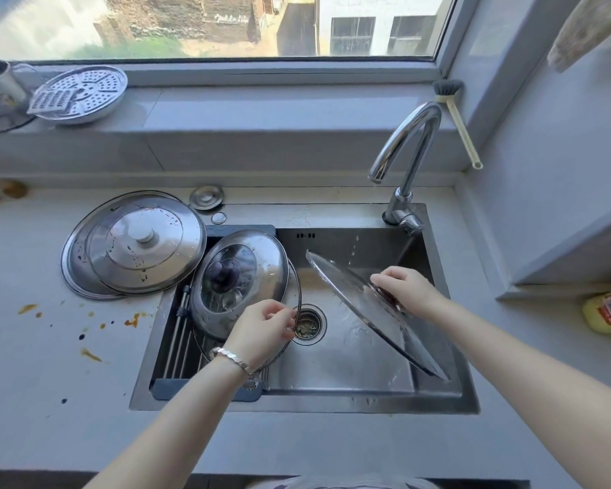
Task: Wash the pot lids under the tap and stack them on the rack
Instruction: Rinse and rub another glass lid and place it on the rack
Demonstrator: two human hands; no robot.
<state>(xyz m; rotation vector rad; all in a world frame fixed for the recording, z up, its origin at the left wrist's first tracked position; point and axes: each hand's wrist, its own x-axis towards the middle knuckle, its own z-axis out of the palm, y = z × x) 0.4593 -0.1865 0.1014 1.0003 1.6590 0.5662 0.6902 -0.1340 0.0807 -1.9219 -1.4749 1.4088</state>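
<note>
Head view. Five lids are showing: three steel, two glass.

Two steel ones are lying stacked on the counter left of the sink (438, 400). A wide flat lid (75, 270) is underneath, and a smaller stepped lid (145, 248) with a pale knob is sitting on it; both are wet with drops.

The domed lid (240, 277), polished steel with a dark knob, is resting on the rack (177, 340), one set of steel rods with dark end strips spanning the sink's left side. The rimmed lid (295, 291), clear glass in a thin metal ring, is lying beneath it on the rack. The left hand (265, 322), wearing one silver bracelet, is pinching that ring between thumb and fingertips.

The right hand (406, 289) is curling its fingers over the knob of the tilted lid (364, 298) — round, clear, wet glass — holding it slanted over the basin, near edge low. Drops are falling from the single chrome gooseneck tap (408, 135) toward its upper edge.
</note>
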